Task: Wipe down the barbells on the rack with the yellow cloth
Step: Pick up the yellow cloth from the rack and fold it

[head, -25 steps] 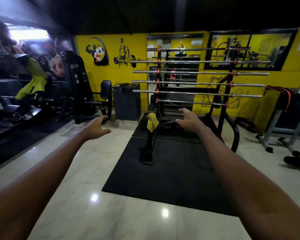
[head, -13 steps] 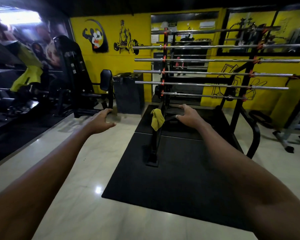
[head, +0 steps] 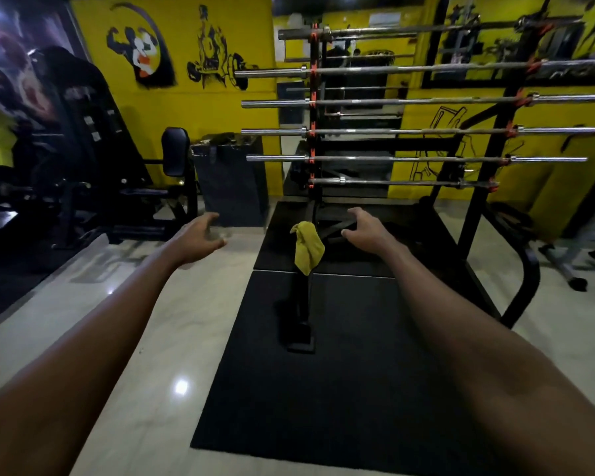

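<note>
**Both hands empty, cloth hanging on the rack**

My left hand (head: pixel 200 240) and right hand (head: pixel 366 230) are stretched out in front of me. Each has loosely curved, spread fingers and holds nothing. The crumpled yellow cloth (head: pixel 308 249) hangs over a low sloping leg of the black tubular steel rack (head: pixel 529 280), on the rack's left side. My right hand hovers just to the right of the cloth without touching it. My left hand is further off, over the pale glossy tiled floor (head: pixel 172 338).

The long chrome steel barbells (head: pixel 392 132) lie level on the rack, one above another on orange pegs, all higher than my hands. The rack stands on a black rubber floor mat (head: pixel 323 389). Behind it is a yellow painted wall (head: pixel 186 108) with black bodybuilder murals. A black padded weight machine (head: pixel 93 159) sits off to my left.
</note>
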The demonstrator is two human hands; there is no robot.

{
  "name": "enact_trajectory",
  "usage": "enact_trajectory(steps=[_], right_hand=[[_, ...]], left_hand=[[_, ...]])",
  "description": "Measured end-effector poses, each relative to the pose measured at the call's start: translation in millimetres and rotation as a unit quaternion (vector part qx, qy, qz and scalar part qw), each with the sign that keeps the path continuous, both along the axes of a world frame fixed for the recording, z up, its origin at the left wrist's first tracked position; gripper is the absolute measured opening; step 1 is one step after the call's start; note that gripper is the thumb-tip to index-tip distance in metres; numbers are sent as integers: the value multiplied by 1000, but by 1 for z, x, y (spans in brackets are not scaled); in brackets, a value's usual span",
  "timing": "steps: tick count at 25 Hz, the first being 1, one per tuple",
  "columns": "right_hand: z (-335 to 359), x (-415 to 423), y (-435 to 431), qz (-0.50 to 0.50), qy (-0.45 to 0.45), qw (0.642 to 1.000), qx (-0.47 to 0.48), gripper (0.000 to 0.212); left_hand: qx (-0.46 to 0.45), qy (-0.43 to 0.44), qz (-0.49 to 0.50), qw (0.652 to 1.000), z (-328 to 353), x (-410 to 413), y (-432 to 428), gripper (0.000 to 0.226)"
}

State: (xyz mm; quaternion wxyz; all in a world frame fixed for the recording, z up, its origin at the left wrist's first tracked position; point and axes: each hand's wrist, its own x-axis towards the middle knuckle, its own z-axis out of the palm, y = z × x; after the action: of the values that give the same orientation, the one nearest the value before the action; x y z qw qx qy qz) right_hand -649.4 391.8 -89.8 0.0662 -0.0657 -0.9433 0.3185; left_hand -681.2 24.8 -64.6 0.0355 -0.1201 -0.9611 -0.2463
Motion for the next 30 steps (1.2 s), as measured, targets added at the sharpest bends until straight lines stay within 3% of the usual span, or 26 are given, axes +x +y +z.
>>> enact_trajectory(steps=[13,24,30], right_hand=[[-79,-299,41,-14,-77,997,-19,64],[-165,-477,40,-46,-189,981,-27,64],[-238,-538,60,-106,-260,955,-91,56]], left_hand=[[-24,-72,-12,997,-70,-304,49,69],[-15,-181,-90,979,-170,-524,86,61],[-17,-273,-106,956,-234,-614,115,59]])
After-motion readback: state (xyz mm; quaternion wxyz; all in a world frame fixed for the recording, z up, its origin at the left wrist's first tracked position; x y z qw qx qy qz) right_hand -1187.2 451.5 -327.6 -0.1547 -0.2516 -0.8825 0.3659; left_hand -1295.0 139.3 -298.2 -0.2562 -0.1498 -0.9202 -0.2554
